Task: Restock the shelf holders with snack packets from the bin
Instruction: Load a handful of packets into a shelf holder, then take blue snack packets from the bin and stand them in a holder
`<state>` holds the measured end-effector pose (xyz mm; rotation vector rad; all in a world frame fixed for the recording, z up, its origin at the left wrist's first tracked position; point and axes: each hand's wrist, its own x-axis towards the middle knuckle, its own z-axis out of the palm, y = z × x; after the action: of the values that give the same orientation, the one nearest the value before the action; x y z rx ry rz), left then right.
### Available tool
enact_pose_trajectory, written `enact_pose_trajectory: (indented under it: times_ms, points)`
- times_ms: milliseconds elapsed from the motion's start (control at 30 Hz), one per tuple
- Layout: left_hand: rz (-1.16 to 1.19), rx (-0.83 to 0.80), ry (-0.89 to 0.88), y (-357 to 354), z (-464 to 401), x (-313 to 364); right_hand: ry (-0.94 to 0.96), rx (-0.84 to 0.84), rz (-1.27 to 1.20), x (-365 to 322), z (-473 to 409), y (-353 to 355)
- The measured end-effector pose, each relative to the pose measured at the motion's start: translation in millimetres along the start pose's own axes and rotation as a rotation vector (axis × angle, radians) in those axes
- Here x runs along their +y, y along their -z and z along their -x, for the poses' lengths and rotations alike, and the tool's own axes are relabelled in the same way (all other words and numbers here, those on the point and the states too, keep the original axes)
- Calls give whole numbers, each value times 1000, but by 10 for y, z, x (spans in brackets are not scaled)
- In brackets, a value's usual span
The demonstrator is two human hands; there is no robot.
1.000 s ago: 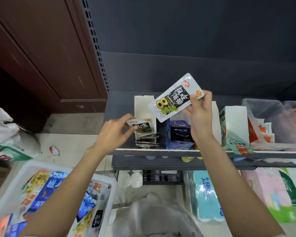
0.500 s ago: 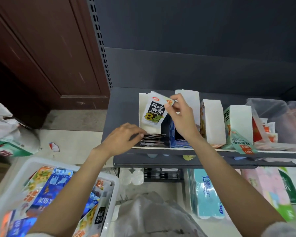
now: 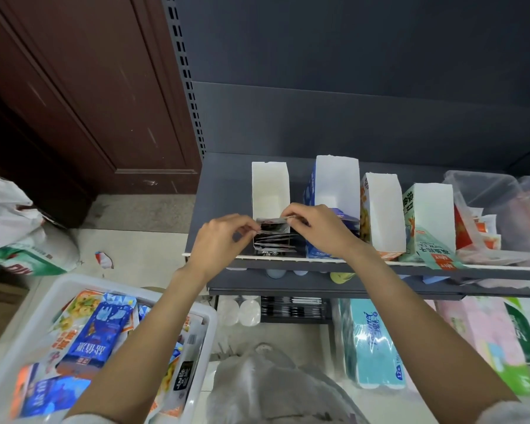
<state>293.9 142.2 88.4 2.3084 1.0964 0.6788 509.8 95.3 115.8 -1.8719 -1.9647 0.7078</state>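
A white cardboard holder (image 3: 270, 185) stands leftmost on the grey shelf (image 3: 224, 185), with several black snack packets (image 3: 273, 240) stacked in its front. My left hand (image 3: 221, 240) pinches the left edge of the rearmost packet (image 3: 271, 223). My right hand (image 3: 315, 231) pinches that packet's top right corner. The packet sits upright in the holder behind the others. The white bin (image 3: 71, 286) at lower left holds several blue, orange and black snack packets.
Three more holders (image 3: 337, 182) stand to the right on the shelf, then a clear plastic tub (image 3: 487, 191). Tissue packs (image 3: 371, 341) lie below the shelf. A wooden door (image 3: 83, 87) and white bags (image 3: 6, 209) are at left.
My right hand lowered the black seaweed packet from above the shelf into the leftmost holder. My left hand moved up to the packet's left edge.
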Motion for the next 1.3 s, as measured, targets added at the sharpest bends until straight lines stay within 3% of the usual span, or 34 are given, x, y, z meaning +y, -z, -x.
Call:
enact_pose_trajectory:
  times_ms: [133, 233, 367, 467, 600, 700, 867, 933, 1133, 1300]
  points:
    - [31, -1, 51, 1, 41, 40, -4, -102, -14, -29, 48, 79]
    - [37, 46, 141, 21, 116, 82, -19, -73, -32, -59, 135, 130]
    - [71, 195, 261, 103, 310, 182, 55, 205, -34, -226, 381, 195]
    - [177, 441, 290, 185, 623, 331, 221, 469, -119, -448, 686, 120]
    - [242, 677, 366, 251, 1305, 493, 343, 500, -250, -707, 1046, -317]
    - [171, 583, 505, 276, 1914, 409, 307, 322, -250, -850, 1192, -825]
    - [-62, -48, 844, 380, 2823, -160, 262, -105, -70, -1142, 1342, -1663]
    - [-88, -52, 913, 444, 3113, -371, 258, -185, -49, -1269, 1371, -1937]
    - [-104, 211, 938, 774, 3394, -1030, 111, -310, 30, -1623, 1127, -2602]
    - [-139, 95, 827, 1123, 3101, -1810, -119, -261, 32, -1932, 655, -3175]
